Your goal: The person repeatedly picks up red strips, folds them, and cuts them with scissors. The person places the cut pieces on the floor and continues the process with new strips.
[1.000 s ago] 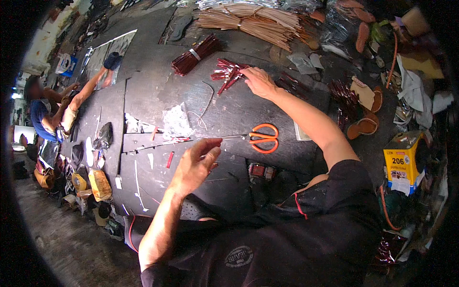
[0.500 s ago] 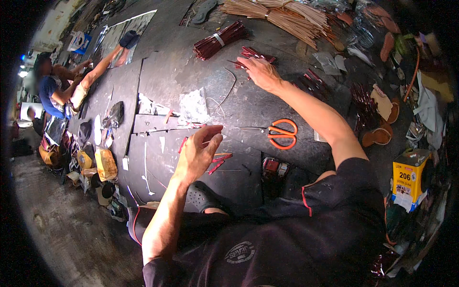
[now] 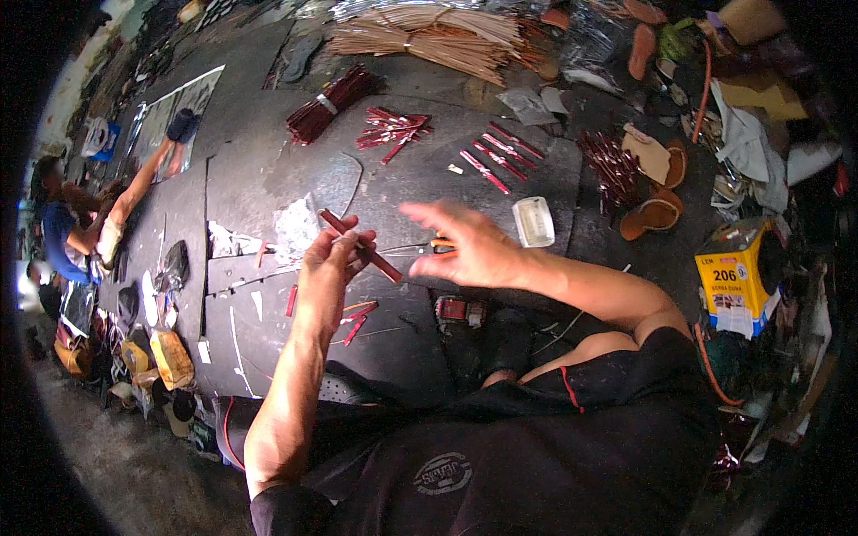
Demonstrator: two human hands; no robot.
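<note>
A short dark red glossy strip is pinched between the fingers of my left hand, slanting across the fingertips. My right hand hovers just right of it, fingers spread and holding nothing. Orange scissor handles peek out behind the right hand, which covers most of the scissors. Beyond my hands lies a loose pile of red strips. Further right, several red strips lie roughly side by side on the dark work surface.
A tied dark red bundle and tan strips lie at the far side. A small white container stands right of my hand, with a yellow box farther right. Another person sits at the left.
My right hand has come back from the red pile toward my left hand. A red strip is now in the left hand. The view has shifted right.
</note>
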